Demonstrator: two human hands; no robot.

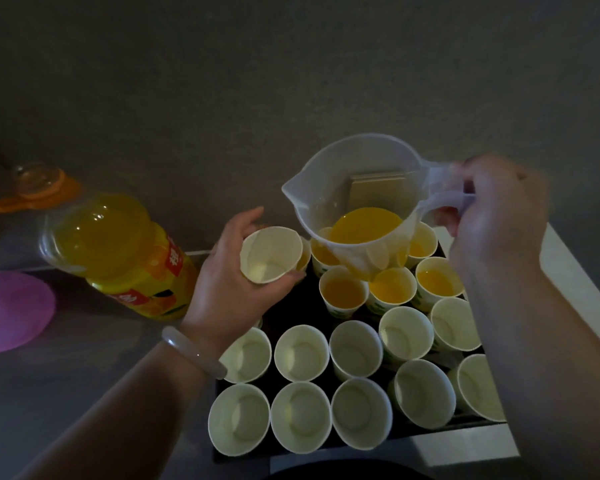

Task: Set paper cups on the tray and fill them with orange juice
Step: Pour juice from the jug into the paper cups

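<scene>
At the bottom of the frame I see empty cups [300, 353] in rows on the dark tray [305, 301]. At centre the left hand [229, 285] grips a lifted cup [271, 254]. Beyond the filled cups [392, 285], the right hand [496, 216] clasps the jug [354, 188] by its handle. The bottle [118, 251] is at mid-left.

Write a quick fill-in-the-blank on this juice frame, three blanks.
The left hand holds an ____ paper cup.
The right hand grips the jug by its ____.
The juice bottle sits to the ____ of the tray.
Missing words: empty; handle; left.
</scene>
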